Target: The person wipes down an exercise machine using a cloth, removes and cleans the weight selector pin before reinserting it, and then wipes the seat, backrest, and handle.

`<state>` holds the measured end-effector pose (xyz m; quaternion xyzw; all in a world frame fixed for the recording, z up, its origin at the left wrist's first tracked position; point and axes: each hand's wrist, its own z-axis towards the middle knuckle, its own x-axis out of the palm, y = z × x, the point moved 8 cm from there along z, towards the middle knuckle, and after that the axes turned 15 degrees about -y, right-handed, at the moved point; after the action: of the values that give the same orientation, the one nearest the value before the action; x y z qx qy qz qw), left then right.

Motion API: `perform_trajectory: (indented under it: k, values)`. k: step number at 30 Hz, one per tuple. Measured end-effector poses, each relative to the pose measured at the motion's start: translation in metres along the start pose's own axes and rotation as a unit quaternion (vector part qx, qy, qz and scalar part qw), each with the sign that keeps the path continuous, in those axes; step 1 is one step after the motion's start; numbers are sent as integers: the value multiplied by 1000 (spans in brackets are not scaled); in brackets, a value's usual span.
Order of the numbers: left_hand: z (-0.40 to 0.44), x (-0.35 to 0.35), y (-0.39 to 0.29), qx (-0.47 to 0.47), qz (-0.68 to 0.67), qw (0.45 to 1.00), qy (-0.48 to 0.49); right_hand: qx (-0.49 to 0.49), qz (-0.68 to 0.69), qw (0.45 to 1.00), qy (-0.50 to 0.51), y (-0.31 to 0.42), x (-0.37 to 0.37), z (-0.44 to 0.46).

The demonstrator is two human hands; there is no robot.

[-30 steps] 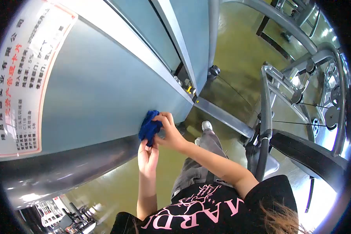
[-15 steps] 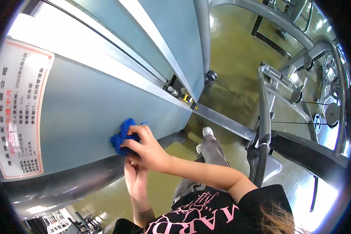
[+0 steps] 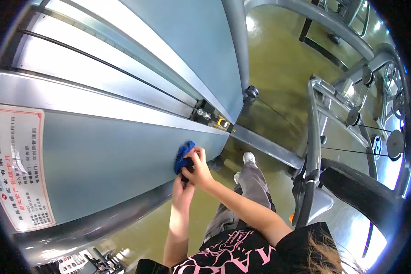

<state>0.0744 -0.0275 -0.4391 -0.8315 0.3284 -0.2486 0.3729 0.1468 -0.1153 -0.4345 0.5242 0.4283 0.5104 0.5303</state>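
A bunched blue cloth (image 3: pixel 184 157) rests against the blue-grey panel (image 3: pixel 109 155) of a gym machine, close to the panel's rounded grey frame tube (image 3: pixel 137 203). Closed around the cloth, my right hand (image 3: pixel 200 170) pinches it with bent fingers. My left hand (image 3: pixel 182 194) is just below, its fingertips meeting the right hand at the cloth's lower edge. Something dark shows between the two hands; I cannot tell whether it is shadow, a fold or a separate thing. The left fingers are partly hidden, so their hold is unclear.
A printed label card (image 3: pixel 20 169) is on the panel at left. Silver rails (image 3: pixel 118 109) and a black cable run beside the panel. A grey floor beam (image 3: pixel 267 146), a padded seat (image 3: pixel 351 192) and pulleys (image 3: pixel 354 116) stand at right. My shoe (image 3: pixel 249 158) is on the floor.
Both hands and the blue cloth have moved right along the panel, away from the label card. The camera view has shifted and turned slightly.
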Motion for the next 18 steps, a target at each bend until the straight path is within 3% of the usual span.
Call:
perform_trajectory:
  k: [2, 3, 4, 5, 6, 7, 8, 9, 12, 13, 15, 17, 18]
  values:
    - [-25, 19, -38, 43, 40, 998, 20, -66, 25, 997, -4, 47, 1, 12]
    - [-54, 46, -70, 179, 234, 955, 43, -113, 28, 993, -6, 74, 1, 19]
    - [-49, 37, -69, 51, -18, 998, 38, -149, 47, 988, 10, 102, 1, 25]
    - [-45, 29, -68, -82, -268, 959, 31, -184, 66, 980, 27, 130, 2, 31]
    - [-61, 43, -82, -219, -484, 846, 36, -242, 86, 966, 31, 158, 2, 35]
    - [-76, 61, -101, -234, -537, 807, 74, -274, 79, 958, 39, 179, 4, 39]
    - [-83, 58, -114, -68, -323, 943, 51, -264, 72, 961, 44, 188, 3, 42]
    - [-92, 58, -126, 107, -80, 991, 21, -254, 66, 964, 50, 191, 5, 45]
    - [-88, 67, -117, 187, 8, 981, 58, -227, 54, 971, 44, 171, 2, 45]
    - [-95, 79, -116, 246, 151, 955, 64, -198, 39, 978, 44, 155, 0, 45]
    - [-67, 72, -87, 209, 171, 961, 62, -152, -1, 988, 36, 109, -2, 43]
    - [-49, 70, -61, 200, 211, 953, 85, -42, -1, 999, 8, 51, -6, 39]
    - [-23, 52, -33, 120, 114, 984, 66, -21, -8, 1000, -3, 28, -10, 37]
